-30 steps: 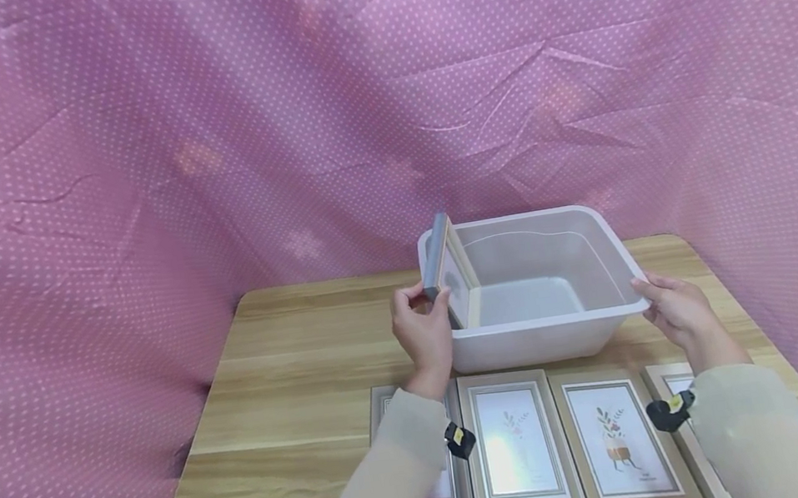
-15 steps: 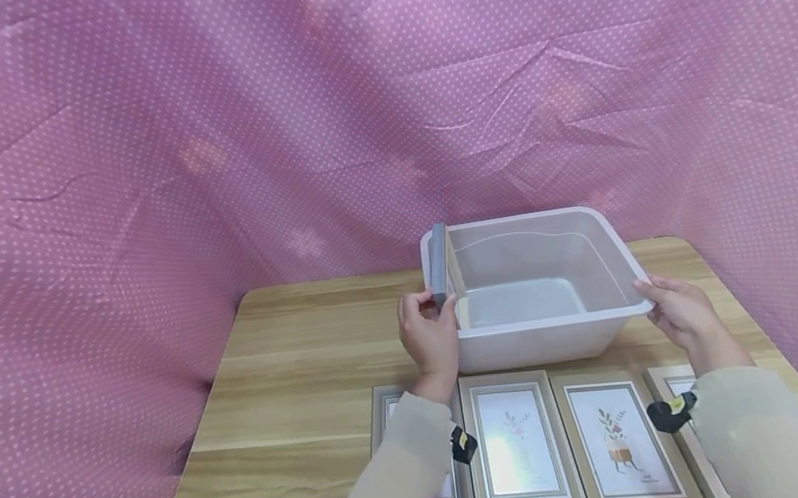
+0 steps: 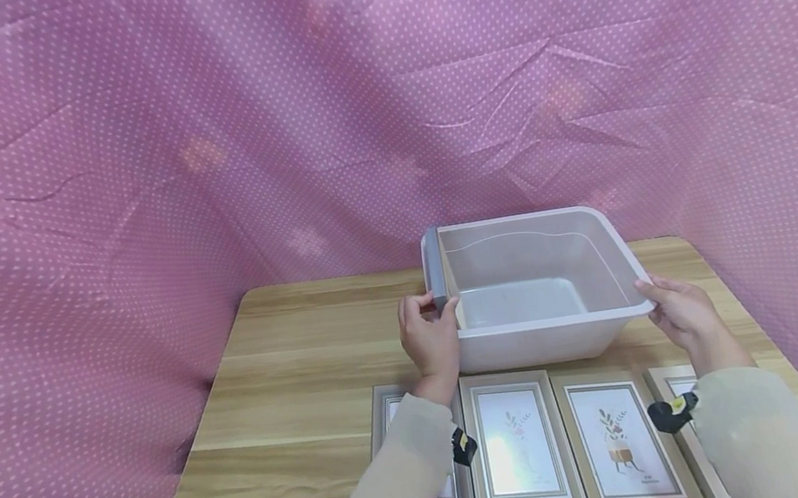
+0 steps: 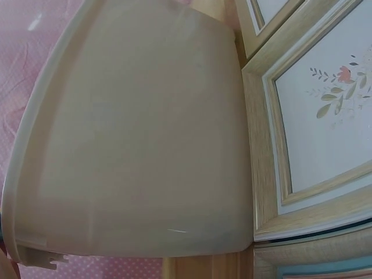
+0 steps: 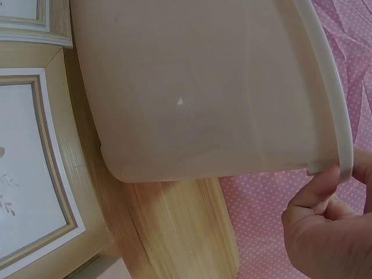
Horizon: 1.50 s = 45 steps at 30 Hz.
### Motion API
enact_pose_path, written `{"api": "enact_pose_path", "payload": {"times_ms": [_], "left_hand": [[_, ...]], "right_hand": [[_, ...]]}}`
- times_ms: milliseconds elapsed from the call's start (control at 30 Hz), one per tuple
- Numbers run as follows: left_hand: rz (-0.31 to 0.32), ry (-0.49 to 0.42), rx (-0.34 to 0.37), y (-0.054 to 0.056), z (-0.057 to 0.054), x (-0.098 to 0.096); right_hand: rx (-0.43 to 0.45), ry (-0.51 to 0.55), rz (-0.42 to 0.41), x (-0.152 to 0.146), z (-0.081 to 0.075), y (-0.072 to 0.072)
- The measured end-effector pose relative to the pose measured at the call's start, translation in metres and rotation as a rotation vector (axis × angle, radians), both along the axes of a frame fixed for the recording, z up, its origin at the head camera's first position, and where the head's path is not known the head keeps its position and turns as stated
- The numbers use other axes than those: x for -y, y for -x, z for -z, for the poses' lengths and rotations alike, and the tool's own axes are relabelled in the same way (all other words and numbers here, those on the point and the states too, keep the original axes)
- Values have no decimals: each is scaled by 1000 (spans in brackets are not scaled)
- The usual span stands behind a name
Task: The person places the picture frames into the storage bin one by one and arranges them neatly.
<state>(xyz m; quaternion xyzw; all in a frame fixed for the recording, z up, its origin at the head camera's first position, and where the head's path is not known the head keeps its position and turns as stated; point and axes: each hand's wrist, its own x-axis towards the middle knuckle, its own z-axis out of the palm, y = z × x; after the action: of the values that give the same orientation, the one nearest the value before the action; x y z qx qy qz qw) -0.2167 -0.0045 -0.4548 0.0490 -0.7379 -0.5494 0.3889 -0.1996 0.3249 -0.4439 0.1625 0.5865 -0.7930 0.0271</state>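
Note:
A white plastic basin stands at the back of the wooden table. Inside its left end a picture frame stands upright on edge, its grey side turned up. My left hand pinches the near end of that frame between thumb and fingers, at the basin's near left corner. At the opposite corner my right hand grips the rim; in the right wrist view the thumb and fingers of the right hand close on the rim's corner. The left wrist view shows mostly the basin's outer wall.
Several picture frames lie flat in a row before the basin, among them a beige one and a tan one with a potted plant print. Pink dotted cloth hangs behind and at both sides. Wooden tabletop extends left of the basin.
The left hand has lowered the picture frame into the basin and swung it from leaning to upright against the left end. The right hand has stayed on the rim.

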Motion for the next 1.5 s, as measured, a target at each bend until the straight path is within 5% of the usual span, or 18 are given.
{"api": "enact_pose_path", "payload": {"times_ms": [600,1067,1500], "left_hand": [[-31,11,73,1,8,-1],[-2,9,54,7,12,-1],[51,27,129,15,16,-1]], "right_hand": [[-24,51,-11,-1,2,6],[-41,73,-12,-2,5,13],[-18,54,-8,-5,3,22]]}}
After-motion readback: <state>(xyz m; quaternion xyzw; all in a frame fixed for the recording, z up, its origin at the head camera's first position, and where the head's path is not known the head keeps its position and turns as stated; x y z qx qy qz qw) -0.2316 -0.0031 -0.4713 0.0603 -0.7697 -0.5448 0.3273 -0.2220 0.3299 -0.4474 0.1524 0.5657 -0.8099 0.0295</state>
